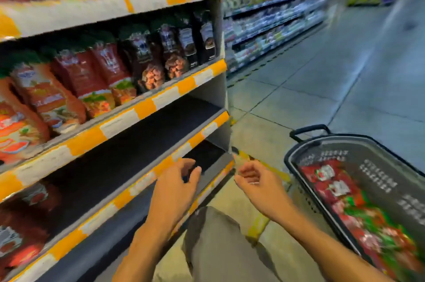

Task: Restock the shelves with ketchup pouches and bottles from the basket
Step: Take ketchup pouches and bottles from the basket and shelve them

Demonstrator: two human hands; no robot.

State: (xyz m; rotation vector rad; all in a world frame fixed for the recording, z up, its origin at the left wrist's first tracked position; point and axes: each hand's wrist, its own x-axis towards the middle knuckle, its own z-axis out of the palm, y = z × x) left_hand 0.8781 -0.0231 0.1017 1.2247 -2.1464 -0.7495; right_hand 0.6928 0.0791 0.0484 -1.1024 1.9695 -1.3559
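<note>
Both hands hover empty before a bare shelf (142, 143), left hand (177, 180) and right hand (257, 180) with fingers loosely curled, released. The basket (377, 166) of red ketchup pouches (358, 212) sits on the floor to the right.

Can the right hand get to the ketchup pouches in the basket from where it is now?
Probably yes. The right hand holds nothing and hangs just left of the basket, whose top is open with the red ketchup pouches exposed. Nothing lies between them.
</note>
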